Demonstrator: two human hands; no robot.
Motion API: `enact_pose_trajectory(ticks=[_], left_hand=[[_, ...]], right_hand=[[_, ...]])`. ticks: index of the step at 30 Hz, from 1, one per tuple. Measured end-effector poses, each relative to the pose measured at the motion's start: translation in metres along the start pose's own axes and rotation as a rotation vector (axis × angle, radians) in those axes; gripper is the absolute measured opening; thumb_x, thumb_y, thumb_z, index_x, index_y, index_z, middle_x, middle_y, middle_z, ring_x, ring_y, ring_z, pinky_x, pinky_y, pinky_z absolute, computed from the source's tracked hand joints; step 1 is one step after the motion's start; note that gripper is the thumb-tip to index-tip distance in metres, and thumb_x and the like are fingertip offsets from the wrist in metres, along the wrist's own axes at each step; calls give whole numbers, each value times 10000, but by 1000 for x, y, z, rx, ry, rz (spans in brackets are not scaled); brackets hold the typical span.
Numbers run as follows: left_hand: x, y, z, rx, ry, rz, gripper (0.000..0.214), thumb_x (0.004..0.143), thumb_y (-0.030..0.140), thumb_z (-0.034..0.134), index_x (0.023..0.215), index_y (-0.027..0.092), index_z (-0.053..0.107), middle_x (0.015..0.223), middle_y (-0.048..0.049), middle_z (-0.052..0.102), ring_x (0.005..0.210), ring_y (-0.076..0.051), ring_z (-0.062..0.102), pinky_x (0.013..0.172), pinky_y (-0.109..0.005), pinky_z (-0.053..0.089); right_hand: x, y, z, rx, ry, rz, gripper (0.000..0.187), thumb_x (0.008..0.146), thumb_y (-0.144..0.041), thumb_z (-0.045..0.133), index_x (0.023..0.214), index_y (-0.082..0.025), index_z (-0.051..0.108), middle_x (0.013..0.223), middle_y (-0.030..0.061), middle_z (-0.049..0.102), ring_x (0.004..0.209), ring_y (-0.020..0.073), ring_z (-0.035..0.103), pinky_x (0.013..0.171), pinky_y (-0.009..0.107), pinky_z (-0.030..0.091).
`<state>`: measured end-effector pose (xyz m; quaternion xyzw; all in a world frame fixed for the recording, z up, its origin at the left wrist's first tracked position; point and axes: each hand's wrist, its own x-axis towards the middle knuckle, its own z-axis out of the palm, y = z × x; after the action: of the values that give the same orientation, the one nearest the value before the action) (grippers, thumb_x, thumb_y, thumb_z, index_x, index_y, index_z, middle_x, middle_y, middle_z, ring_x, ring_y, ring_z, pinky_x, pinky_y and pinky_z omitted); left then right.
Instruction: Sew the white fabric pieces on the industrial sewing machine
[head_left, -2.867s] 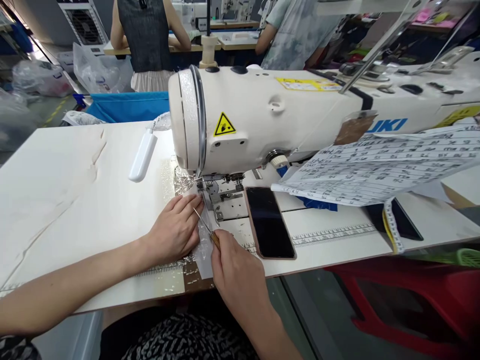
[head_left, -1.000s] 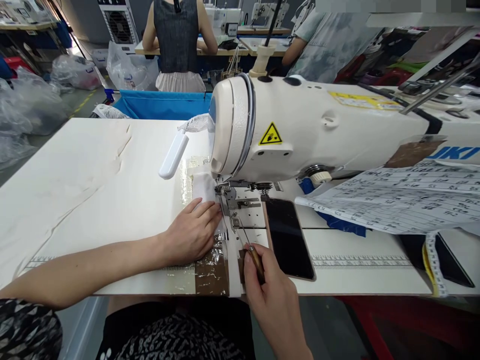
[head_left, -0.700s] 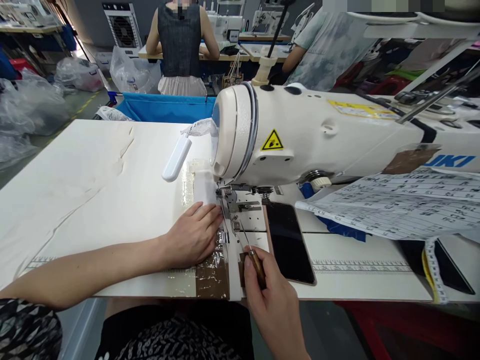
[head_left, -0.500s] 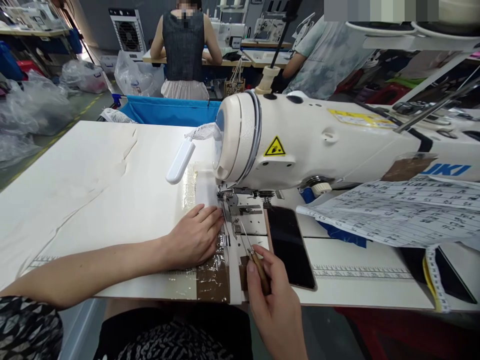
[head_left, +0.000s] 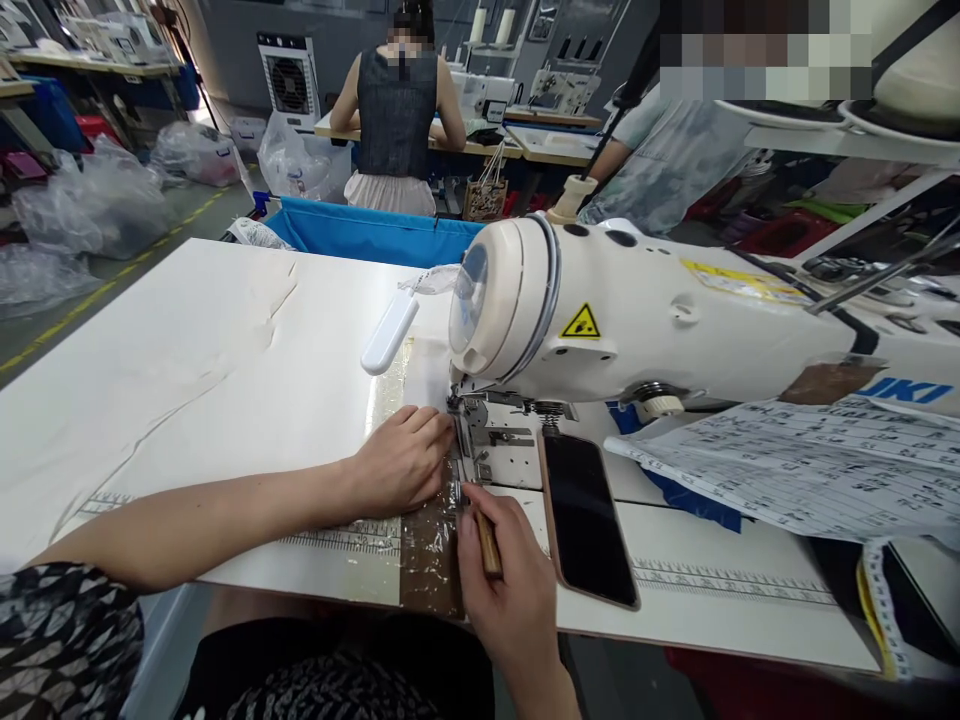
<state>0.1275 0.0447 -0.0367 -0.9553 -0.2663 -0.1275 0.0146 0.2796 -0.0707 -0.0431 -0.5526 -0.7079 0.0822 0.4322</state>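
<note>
My left hand (head_left: 403, 462) lies flat, fingers stretched out, on a piece of clear plastic film (head_left: 442, 495) just left of the presser foot (head_left: 466, 440) of a white sewing machine (head_left: 637, 320). My right hand (head_left: 504, 590) is closed around a thin tool with a wooden handle (head_left: 488, 540); its metal tip points at the film near the foot. A brown taped patch (head_left: 427, 560) sits under the film at the table's front edge.
A dark phone (head_left: 589, 520) lies right of the needle plate. A printed sheet (head_left: 810, 465) and a yellow tape measure (head_left: 874, 610) are at the right. A white lamp (head_left: 388, 332) hangs left of the machine head. Two people work at benches behind a blue bin (head_left: 367, 230).
The view has tilted up and shifted. My right hand has moved left, bringing the tool's tip from beside the phone to the film by the presser foot. My left hand stayed pressed down.
</note>
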Motion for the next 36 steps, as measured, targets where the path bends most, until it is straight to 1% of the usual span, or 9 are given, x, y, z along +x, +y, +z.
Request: enact_pose_trajectory(ticks=[3, 8, 17, 21, 27, 30, 32, 34, 36], left_hand=[[1, -3, 1, -36, -2, -24, 391, 961, 242, 386, 1244, 26, 548, 1274, -185, 563, 1143, -294, 523, 970, -427, 465], [2, -5, 1, -68, -1, -14, 414, 947, 216, 375, 1252, -9, 538, 1278, -196, 568, 1148, -300, 521, 975, -432, 469], [3, -6, 4, -74, 11, -11, 395, 931, 193, 378, 1235, 9, 553, 1272, -199, 573, 1139, -302, 530, 957, -441, 476], [4, -7, 5, -95, 22, -40, 391, 927, 199, 390, 1237, 30, 556, 1266, -191, 572, 1151, -304, 524, 949, -443, 484], [5, -14, 2, -120, 28, -61, 405, 926, 198, 409, 1265, 27, 552, 1276, -184, 580, 1185, -301, 525, 980, -449, 476], [5, -19, 4, -118, 36, -62, 381, 924, 192, 413, 1248, 65, 569, 1277, -161, 592, 1190, -289, 534, 981, -443, 473], [6, -21, 5, -106, 33, -83, 366, 923, 194, 424, 1233, 74, 576, 1276, -155, 596, 1192, -287, 539, 982, -439, 469], [7, -20, 3, -94, 19, -116, 346, 919, 194, 439, 1209, 77, 587, 1268, -153, 600, 1179, -284, 548, 983, -437, 467], [8, -19, -4, -90, -6, -136, 320, 914, 194, 456, 1179, 83, 599, 1250, -153, 605, 1144, -275, 564, 970, -429, 476]], right_hand=[[7, 1, 9, -122, -21, -63, 221, 990, -143, 454, 1168, -131, 585, 909, 81, 648, 798, 184, 654, 662, 264, 513], [15, 2, 14, -266, -42, -113, 228, 992, -146, 434, 1143, -102, 600, 874, 76, 649, 693, 179, 644, 565, 263, 472], [17, 1, 17, -438, -32, -152, 254, 996, -151, 396, 1112, -108, 618, 849, 61, 656, 630, 163, 626, 536, 248, 448], [16, -2, 19, -539, -47, -148, 265, 992, -144, 388, 1107, -114, 624, 845, 64, 672, 618, 167, 636, 528, 257, 442], [17, -5, 24, -698, -89, -111, 347, 932, -87, 390, 1193, -93, 619, 888, 90, 690, 587, 173, 650, 472, 271, 403], [18, -4, 25, -735, -90, -109, 349, 959, -112, 385, 1210, -87, 626, 940, 110, 702, 621, 174, 665, 489, 266, 407], [18, -3, 26, -722, -79, -111, 335, 1000, -165, 380, 1200, -102, 641, 926, 95, 706, 617, 168, 660, 491, 265, 398], [17, -3, 25, -689, -36, -125, 322, 1030, -228, 390, 1168, -126, 663, 897, 68, 714, 607, 164, 652, 498, 271, 389], [15, -1, 25, -651, 30, -162, 321, 1044, -275, 401, 1124, -142, 682, 889, 52, 729, 613, 166, 652, 502, 278, 374]])
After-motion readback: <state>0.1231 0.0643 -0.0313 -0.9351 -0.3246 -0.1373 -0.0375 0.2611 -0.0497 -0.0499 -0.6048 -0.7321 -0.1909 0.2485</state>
